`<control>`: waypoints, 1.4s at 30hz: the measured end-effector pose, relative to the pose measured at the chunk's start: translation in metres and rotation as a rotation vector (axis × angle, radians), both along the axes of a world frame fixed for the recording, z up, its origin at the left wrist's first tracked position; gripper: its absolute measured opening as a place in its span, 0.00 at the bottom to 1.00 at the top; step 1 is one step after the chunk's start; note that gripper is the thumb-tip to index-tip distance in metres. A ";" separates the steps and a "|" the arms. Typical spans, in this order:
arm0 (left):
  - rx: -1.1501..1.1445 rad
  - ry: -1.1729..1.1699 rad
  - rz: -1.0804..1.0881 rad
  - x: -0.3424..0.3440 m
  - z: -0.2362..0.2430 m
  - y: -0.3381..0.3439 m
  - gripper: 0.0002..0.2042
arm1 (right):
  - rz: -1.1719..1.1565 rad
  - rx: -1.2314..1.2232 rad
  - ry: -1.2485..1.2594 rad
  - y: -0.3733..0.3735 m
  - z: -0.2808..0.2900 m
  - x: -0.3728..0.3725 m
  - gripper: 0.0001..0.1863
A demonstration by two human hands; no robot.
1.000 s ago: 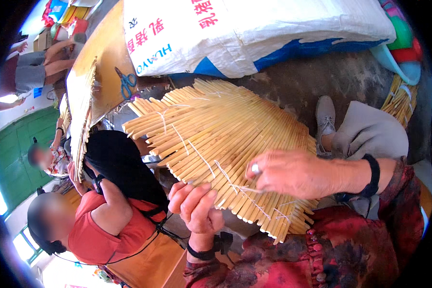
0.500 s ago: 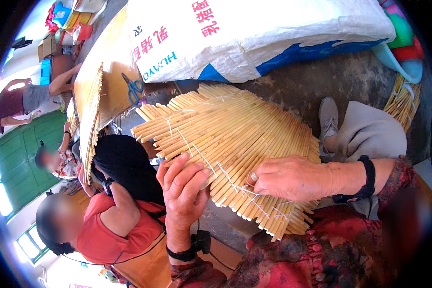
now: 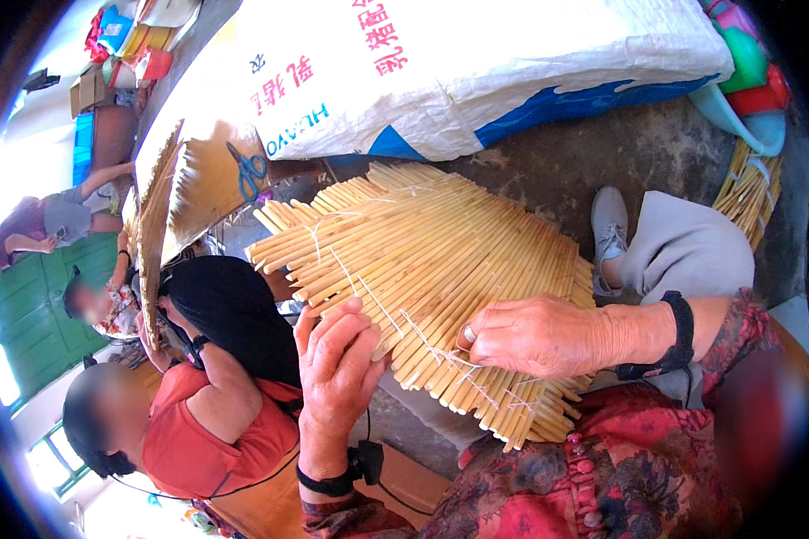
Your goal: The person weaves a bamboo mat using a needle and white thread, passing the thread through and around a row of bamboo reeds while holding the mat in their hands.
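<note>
A fan-shaped mat point(image 3: 449, 260) of pale straw-like sticks, laced with white string, spreads before me. My left hand point(image 3: 337, 364) grips its near-left edge, fingers bent over the stick ends. My right hand point(image 3: 535, 337) is low on the mat, thumb and fingers pinched on white thread point(image 3: 424, 341) that runs across the sticks; a silver-coloured band is on one finger. Whether anything else is inside that pinch is hidden.
A large white-and-blue woven sack point(image 3: 494, 63) lies beyond the mat, beside blue scissors point(image 3: 250, 175) on a tan board point(image 3: 208, 193). A co-worker in red point(image 3: 202, 440) sits left, others behind. Coloured plastic containers point(image 3: 751, 126) and a stick bundle point(image 3: 744, 193) are right.
My left hand has shifted up and leftward along the mat's edge. My right hand has moved slightly down, fingers still at the thread. The co-worker's mat at left has tilted.
</note>
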State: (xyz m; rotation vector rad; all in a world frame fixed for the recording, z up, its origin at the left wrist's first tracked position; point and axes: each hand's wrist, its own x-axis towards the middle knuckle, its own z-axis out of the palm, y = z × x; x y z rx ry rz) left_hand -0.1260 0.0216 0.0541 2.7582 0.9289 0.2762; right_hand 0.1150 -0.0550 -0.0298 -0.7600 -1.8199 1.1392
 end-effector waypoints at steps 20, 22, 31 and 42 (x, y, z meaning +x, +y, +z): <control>0.023 -0.122 0.045 0.006 -0.017 -0.015 0.20 | -0.067 0.062 -0.121 0.006 0.010 -0.002 0.08; 0.004 -0.102 0.045 0.002 -0.016 -0.016 0.20 | -0.113 0.059 -0.127 0.012 0.005 -0.011 0.08; -0.021 -0.096 0.055 0.002 -0.015 -0.018 0.17 | -0.121 0.167 -0.132 0.021 0.006 -0.017 0.07; -0.001 -0.115 0.044 0.001 -0.017 -0.019 0.18 | -0.153 0.116 -0.165 0.007 0.007 -0.022 0.08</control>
